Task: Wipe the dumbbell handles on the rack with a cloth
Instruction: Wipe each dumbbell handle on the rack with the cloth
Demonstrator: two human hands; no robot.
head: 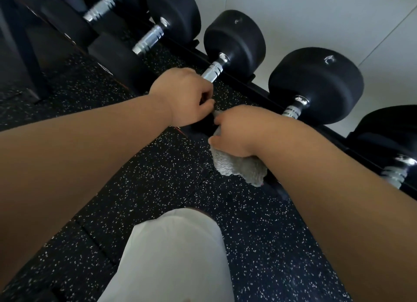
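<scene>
Underfoot, filling the lower and left frame: black rubber floor [158, 188], flecked white, tile seams showing. Upper right: pale wall [316, 12], plain, one thin joint line. Black rack [336, 132] runs diagonally from upper left to right edge, against the wall. Dumbbells [316, 84] sit along it in a row, with round black heads and knurled chrome bars. Bottom centre: knee in pale trousers [176, 256].

Both forearms are bare, reaching in from the left and right edges and meeting mid-frame. Left hand [182, 96] is fisted, fingers curled round the near part of the centre dumbbell handle [213, 70]; the bar's far end shows beyond the knuckles. Right hand [243, 132], just beside it and lower, grips a grey cloth [239, 168], bunched, most of it hanging below the palm above the floor. A small fold shows between the two hands.
</scene>
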